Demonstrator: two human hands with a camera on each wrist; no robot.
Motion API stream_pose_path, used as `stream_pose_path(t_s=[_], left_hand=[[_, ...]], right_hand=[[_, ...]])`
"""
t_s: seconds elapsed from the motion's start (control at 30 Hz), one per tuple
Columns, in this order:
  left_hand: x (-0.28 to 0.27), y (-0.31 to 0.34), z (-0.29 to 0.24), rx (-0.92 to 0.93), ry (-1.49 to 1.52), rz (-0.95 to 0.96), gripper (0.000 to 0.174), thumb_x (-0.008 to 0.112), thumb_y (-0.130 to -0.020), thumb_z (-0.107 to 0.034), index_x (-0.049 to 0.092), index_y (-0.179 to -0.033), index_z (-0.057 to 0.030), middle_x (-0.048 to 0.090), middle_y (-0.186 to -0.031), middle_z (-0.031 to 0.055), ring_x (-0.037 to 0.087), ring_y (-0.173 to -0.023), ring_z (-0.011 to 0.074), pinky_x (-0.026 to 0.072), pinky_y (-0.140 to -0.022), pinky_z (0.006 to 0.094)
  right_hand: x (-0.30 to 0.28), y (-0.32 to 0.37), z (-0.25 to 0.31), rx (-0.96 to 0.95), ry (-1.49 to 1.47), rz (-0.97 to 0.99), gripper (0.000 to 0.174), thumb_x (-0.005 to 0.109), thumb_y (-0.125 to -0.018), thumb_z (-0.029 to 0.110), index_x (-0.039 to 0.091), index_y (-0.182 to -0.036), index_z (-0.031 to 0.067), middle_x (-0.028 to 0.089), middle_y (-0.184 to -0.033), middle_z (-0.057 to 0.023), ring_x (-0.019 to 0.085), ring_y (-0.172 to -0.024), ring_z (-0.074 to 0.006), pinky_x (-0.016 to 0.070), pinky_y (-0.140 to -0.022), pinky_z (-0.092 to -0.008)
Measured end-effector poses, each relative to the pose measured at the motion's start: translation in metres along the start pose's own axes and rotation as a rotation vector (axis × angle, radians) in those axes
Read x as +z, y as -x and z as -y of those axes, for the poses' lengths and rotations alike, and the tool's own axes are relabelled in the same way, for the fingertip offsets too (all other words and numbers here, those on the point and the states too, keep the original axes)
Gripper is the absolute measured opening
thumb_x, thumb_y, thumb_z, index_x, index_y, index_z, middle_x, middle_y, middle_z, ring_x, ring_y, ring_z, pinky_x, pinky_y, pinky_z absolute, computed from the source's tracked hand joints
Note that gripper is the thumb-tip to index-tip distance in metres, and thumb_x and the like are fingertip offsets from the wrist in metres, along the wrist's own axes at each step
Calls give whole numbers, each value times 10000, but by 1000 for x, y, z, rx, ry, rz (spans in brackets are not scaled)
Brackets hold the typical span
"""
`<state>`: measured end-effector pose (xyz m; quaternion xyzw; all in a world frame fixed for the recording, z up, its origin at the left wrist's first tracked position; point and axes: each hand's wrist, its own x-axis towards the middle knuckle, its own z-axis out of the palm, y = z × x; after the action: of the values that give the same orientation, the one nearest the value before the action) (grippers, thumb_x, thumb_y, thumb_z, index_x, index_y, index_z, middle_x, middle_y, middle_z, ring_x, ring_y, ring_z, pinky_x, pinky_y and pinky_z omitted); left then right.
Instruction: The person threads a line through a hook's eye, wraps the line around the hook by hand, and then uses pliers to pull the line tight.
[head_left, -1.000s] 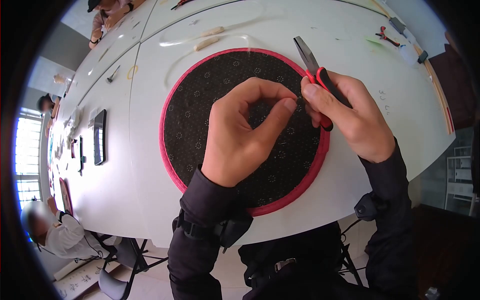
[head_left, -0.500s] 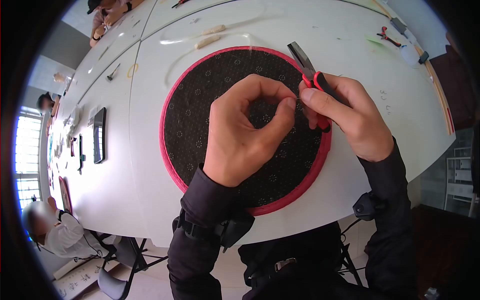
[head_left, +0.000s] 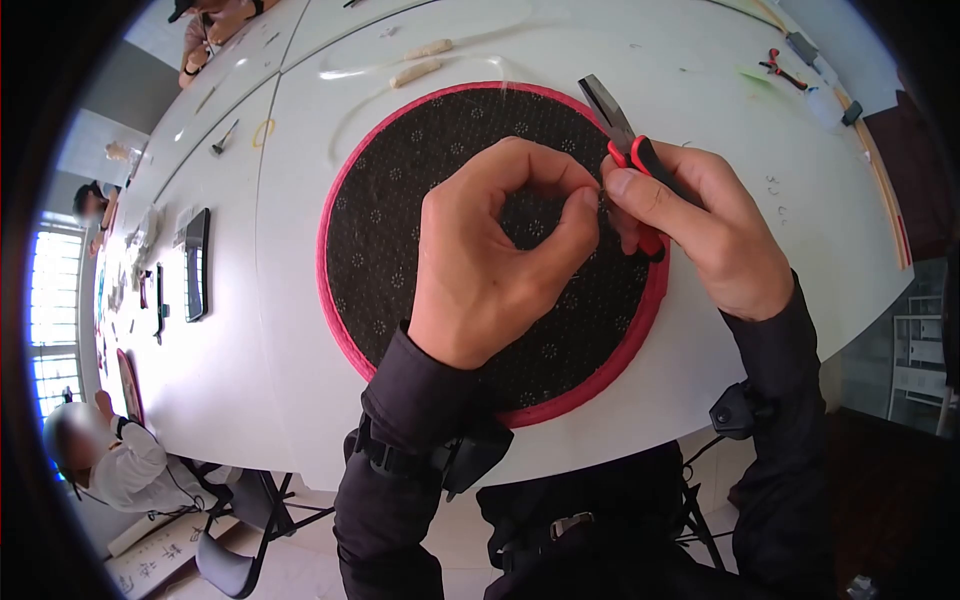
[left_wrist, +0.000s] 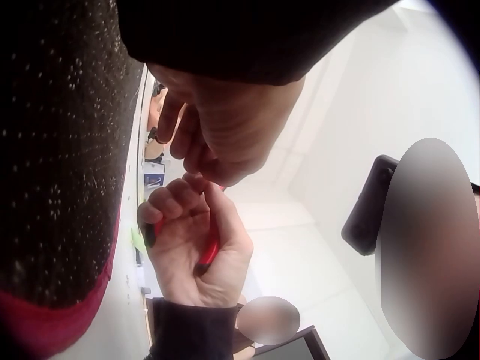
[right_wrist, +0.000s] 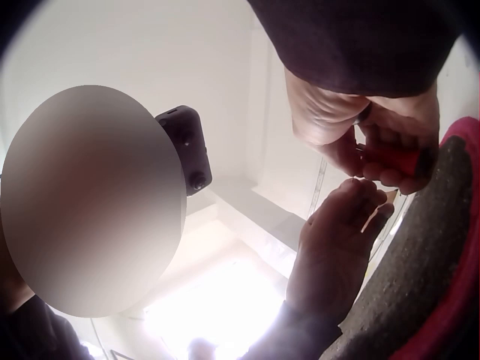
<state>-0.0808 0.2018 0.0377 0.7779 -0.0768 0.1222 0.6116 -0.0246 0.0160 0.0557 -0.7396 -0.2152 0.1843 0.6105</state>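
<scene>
In the head view my right hand (head_left: 700, 225) grips a pair of pliers (head_left: 610, 115) with red and black handles. Their long grey jaws point up and away to the left. My left hand (head_left: 500, 250) has thumb and index fingertips pinched together, right beside the right hand's fingertips. Between the two hands a tiny thin piece shows faintly; I cannot tell its kind. Both hands are above a round mat (head_left: 400, 230) with a black dotted face and a pink-red rim. The right wrist view shows a red handle (right_wrist: 397, 158) in the right palm.
Two wooden-handled tools (head_left: 416, 73) with pale loops lie beyond the mat. A phone (head_left: 199, 265) lies to the left. Another pair of pliers (head_left: 783, 70) rests at the far right, near a long wooden strip (head_left: 880, 180). Other people sit around the white table (head_left: 290, 400).
The pliers' jaws have tilted a little to the left since a second ago. My left thumb tip has shifted slightly, closer to the right hand. The mat sits a bit higher in view.
</scene>
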Motion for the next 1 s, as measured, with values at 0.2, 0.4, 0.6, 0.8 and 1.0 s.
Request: stream_pose_path(t_s=[0.2, 0.4, 0.6, 0.8, 1.0], left_hand=[[0, 0, 2, 19, -5, -3, 81, 672, -904, 2, 668, -970, 48, 690, -956, 54, 634, -917, 110, 500, -845, 256], [0, 0, -1, -12, 4, 3, 86, 678, -904, -4, 673, -972, 49, 694, -950, 54, 635, -909, 109, 502, -838, 258], [1, 0, 0, 27, -47, -12, 83, 678, -904, -11, 673, -965, 46, 698, -954, 59, 634, -900, 109, 504, -826, 257], [1, 0, 3, -47, 37, -43, 88, 686, -925, -36, 686, -975, 36, 703, -966, 72, 637, -898, 113, 503, -824, 258], [-5, -3, 13, -225, 530, -166, 137, 658, -969, -114, 709, -1033, -5, 708, -1035, 83, 631, -969, 146, 484, -886, 313]], right_hand=[[1, 0, 0, 3, -22, 1, 313, 640, -974, 309, 660, -874, 12, 575, -684, -8, 526, -665, -91, 421, -636, -253], [1, -1, -1, 7, -12, 12, 322, 632, -979, 305, 643, -847, 11, 574, -683, -12, 529, -667, -93, 422, -640, -259], [-3, 0, 0, 11, -18, -1, 324, 631, -981, 305, 632, -840, 12, 574, -680, -14, 525, -655, -93, 422, -639, -258], [-5, -2, 0, -45, 71, -33, 300, 626, -988, 289, 642, -875, 12, 574, -707, 1, 520, -678, -79, 423, -657, -240], [0, 6, 14, -187, 51, -295, 238, 632, -983, 251, 672, -944, 19, 571, -774, 31, 515, -725, -59, 412, -684, -219]])
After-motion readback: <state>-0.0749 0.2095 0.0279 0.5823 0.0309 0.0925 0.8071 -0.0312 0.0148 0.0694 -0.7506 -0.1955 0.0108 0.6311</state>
